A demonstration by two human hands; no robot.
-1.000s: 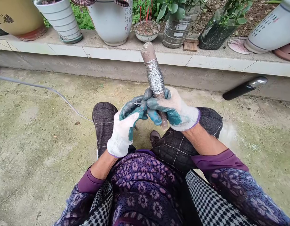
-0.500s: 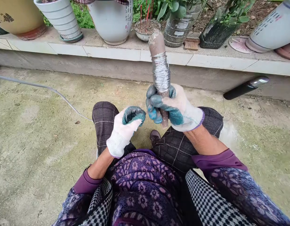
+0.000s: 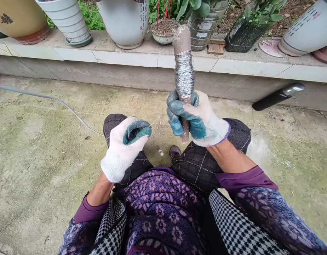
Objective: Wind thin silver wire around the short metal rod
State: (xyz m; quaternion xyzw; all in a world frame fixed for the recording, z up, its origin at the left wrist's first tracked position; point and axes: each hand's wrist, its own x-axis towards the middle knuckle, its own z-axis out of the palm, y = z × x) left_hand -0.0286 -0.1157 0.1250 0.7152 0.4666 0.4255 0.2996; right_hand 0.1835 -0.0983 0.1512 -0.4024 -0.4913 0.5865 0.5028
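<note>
Right hand grips rod; wire coil hides middle.

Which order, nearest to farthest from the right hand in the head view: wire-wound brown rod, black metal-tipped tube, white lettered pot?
1. Brown rod wound with silver wire: gripped in the right hand.
2. Black metal-tipped tube: off to the right, at the concrete ledge's foot.
3. White lettered ceramic pot: ahead, up on the concrete ledge.

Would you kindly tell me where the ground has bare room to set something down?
Bare concrete spreads left of the left knee, below the grey wire. A second patch lies right of the right knee, below the black-handled rod. It is crowded along the ledge, lined with flower pots, and around the left hand and right hand.
</note>
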